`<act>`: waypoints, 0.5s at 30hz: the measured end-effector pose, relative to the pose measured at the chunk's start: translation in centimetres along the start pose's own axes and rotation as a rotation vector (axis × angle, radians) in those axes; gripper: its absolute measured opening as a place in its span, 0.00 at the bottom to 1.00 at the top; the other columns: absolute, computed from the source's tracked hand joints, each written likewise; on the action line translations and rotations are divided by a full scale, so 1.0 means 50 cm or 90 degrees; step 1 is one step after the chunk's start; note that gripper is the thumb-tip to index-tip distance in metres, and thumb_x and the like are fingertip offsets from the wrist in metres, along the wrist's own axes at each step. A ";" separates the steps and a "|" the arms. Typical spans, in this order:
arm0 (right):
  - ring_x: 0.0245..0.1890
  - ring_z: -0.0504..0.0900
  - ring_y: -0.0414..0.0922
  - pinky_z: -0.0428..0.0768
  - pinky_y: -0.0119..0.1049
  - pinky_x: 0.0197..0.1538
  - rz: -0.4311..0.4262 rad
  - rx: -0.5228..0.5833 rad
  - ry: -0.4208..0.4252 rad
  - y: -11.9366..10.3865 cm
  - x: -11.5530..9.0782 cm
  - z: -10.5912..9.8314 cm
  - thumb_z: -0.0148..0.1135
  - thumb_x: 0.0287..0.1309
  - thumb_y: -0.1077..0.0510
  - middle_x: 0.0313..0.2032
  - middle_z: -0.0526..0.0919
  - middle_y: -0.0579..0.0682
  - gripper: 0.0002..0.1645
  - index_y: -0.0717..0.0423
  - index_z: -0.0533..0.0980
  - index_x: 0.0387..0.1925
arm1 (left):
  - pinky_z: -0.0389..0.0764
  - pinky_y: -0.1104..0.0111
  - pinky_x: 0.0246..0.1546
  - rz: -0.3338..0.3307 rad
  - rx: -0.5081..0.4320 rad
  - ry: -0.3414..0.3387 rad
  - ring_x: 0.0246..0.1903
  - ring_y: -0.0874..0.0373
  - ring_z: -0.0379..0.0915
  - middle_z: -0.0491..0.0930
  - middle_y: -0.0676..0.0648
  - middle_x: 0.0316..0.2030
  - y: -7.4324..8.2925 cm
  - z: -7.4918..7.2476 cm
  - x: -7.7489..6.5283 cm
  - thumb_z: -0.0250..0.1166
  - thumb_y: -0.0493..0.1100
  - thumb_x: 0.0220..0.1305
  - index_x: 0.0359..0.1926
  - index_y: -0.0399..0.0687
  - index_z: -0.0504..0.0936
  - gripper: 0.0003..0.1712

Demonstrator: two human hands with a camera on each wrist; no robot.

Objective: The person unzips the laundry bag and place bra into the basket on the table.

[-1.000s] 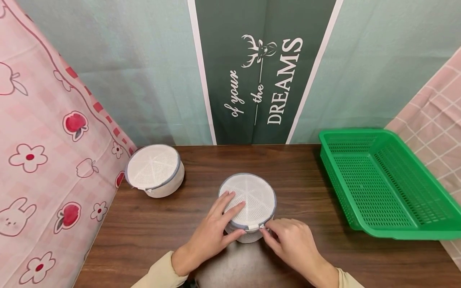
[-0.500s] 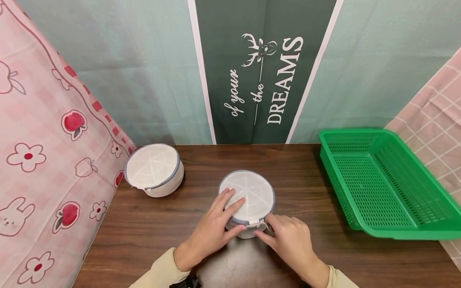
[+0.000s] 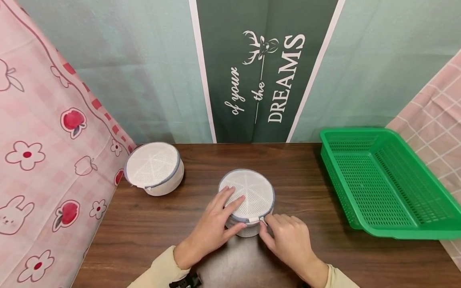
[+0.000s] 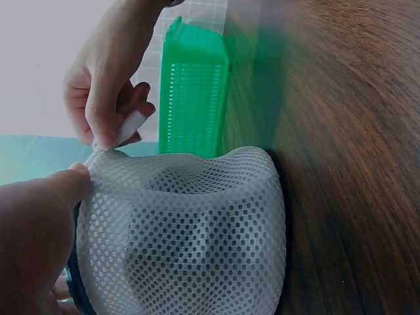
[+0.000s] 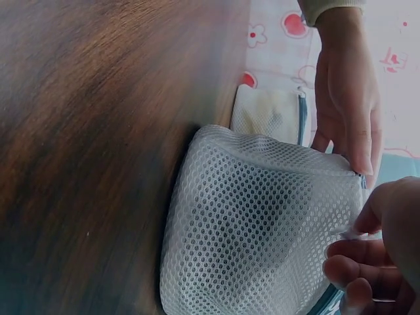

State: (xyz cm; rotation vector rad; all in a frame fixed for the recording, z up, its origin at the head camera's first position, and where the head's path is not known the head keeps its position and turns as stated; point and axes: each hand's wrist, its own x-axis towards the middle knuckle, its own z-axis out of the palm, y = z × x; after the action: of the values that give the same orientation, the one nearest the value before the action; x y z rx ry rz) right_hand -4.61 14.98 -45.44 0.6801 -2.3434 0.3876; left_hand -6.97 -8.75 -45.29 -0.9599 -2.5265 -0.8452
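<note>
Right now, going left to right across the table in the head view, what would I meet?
Far-left mesh bag, left hand, middle mesh bag, right hand, green basket.

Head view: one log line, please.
left hand: on top of centre mesh bag | right hand: pinching white tab at its rim | second mesh bag: left | green basket: right

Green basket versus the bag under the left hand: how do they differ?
The basket is green, the bag white with a blue-grey rim. The basket is larger and rectangular, the bag round. The basket's top is open; the bag's is mesh-covered. Neither hand touches the basket; the left hand rests on the bag. Both have holed sides and stand on the table.
</note>
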 end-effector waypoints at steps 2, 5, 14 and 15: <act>0.13 0.54 0.34 0.51 0.27 0.19 0.003 0.005 -0.002 0.000 0.000 0.000 0.53 0.59 0.51 0.14 0.58 0.35 0.17 0.45 0.66 0.15 | 0.69 0.42 0.65 -0.010 0.008 0.010 0.71 0.40 0.60 0.66 0.37 0.70 0.000 -0.004 -0.001 0.74 0.57 0.61 0.70 0.49 0.73 0.40; 0.13 0.53 0.34 0.51 0.27 0.19 0.004 0.004 -0.002 0.002 0.001 0.001 0.53 0.60 0.52 0.14 0.57 0.35 0.19 0.44 0.64 0.14 | 0.73 0.45 0.61 -0.039 0.014 0.045 0.67 0.42 0.65 0.69 0.38 0.67 0.001 -0.012 -0.006 0.74 0.59 0.59 0.68 0.47 0.74 0.40; 0.12 0.55 0.36 0.54 0.29 0.17 0.022 0.011 -0.014 0.001 0.001 -0.001 0.54 0.60 0.51 0.14 0.56 0.35 0.20 0.42 0.62 0.14 | 0.75 0.71 0.29 -0.228 -0.052 0.105 0.29 0.64 0.70 0.73 0.54 0.29 0.011 -0.044 -0.020 0.73 0.48 0.63 0.34 0.50 0.78 0.12; 0.12 0.56 0.37 0.54 0.30 0.17 0.023 0.014 -0.015 0.001 0.001 -0.001 0.54 0.60 0.51 0.14 0.56 0.35 0.20 0.42 0.61 0.14 | 0.73 0.73 0.26 -0.256 -0.072 0.078 0.26 0.66 0.69 0.72 0.57 0.26 0.013 -0.046 -0.021 0.72 0.49 0.65 0.32 0.52 0.77 0.12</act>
State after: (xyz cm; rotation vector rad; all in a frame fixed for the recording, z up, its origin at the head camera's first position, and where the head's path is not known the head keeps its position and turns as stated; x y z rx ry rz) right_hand -4.63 15.01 -45.38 0.6564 -2.3800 0.4249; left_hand -5.61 -10.32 -43.74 -0.4130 -2.6241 -1.1301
